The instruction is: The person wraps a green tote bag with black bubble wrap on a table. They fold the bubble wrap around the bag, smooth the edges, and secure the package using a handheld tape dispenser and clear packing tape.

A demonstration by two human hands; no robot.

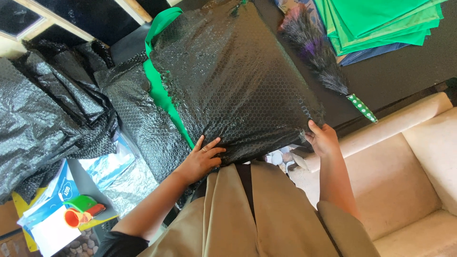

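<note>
A large flat package wrapped in black bubble wrap [238,81] lies in front of me, with a green bag [162,90] showing along its left edge. My left hand [202,159] rests flat on the package's near left edge, fingers spread. At the near right corner, my right hand [322,139] pinches the wrap, thumb on top.
Loose black bubble wrap [52,109] is heaped to the left. A feather duster [316,52] with a green dotted handle lies at the right, near folded green sheets [381,21]. A tape dispenser [81,209] sits on papers lower left. A beige cushioned seat [409,181] is at right.
</note>
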